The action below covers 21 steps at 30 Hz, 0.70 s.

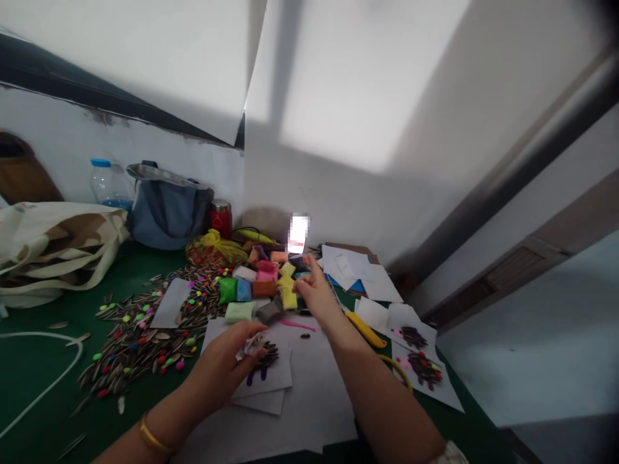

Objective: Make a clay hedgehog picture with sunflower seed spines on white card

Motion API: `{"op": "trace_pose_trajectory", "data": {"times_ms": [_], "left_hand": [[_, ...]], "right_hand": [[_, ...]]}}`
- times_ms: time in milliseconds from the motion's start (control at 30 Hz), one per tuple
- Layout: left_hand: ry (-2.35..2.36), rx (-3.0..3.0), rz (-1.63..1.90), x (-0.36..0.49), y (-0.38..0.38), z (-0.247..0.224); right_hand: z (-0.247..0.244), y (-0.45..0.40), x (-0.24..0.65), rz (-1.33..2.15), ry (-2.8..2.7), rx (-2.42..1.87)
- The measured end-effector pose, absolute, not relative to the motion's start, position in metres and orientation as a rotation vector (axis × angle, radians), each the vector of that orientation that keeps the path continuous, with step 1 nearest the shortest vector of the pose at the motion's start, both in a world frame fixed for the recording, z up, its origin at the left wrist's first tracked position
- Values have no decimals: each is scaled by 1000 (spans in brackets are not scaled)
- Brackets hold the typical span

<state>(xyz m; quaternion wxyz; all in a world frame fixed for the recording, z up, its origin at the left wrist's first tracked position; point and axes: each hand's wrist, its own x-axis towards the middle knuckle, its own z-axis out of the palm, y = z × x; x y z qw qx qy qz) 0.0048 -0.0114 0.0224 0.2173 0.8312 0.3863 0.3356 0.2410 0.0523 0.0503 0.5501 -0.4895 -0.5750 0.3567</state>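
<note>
Left hand (222, 357): fingers pinching a crumpled clear plastic wrapper (251, 345), lower centre of frame, right over the seed cluster (271, 354) on a small white sheet (280, 377); the wrapper partly hides the cluster, can't tell if it touches. Best to pinch lightly and lift the wrapper a bit, else it could snag seeds or smear the purple strokes (264, 374) below them. Right hand (316, 293), centre: fingers parted, index stretched up toward the lit phone (297, 235), nothing visibly held; contact with the screen, can't tell. Wrist should stay high, since the yellow clay packets (289, 293) sit just beside the fingers and would shift if brushed. Nearer, a pink strip (297, 325) and a lone seed (305, 336) lie under the reach, so a low sleeve or palm could drag them. Yellow-handled tool (366, 330) right of the forearm, better left clear of the elbow's path. Further out, loose sunflower seeds mixed with coloured beads (140, 348) spread over the green desk (29, 393) at left; seed-covered sheets (442, 393) at right, best not nudged.
</note>
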Motion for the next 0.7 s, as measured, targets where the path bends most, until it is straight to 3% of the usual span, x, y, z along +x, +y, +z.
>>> {"op": "trace_pose_trajectory", "data": {"times_ms": [100,267,567,700], "left_hand": [[1082,2313,944,4,-11,24],[1040,2335,960,-1,-13,25],[1031,2151,1096,1,-17,21],[1044,2184,1129,1,-14,21]], "right_hand": [[58,55,240,891,-1262,-1140],[29,30,228,1065,-1373,-1215],[67,52,233,837,-1370,-1205],[61,26,219,829,-1475,-1169]]}}
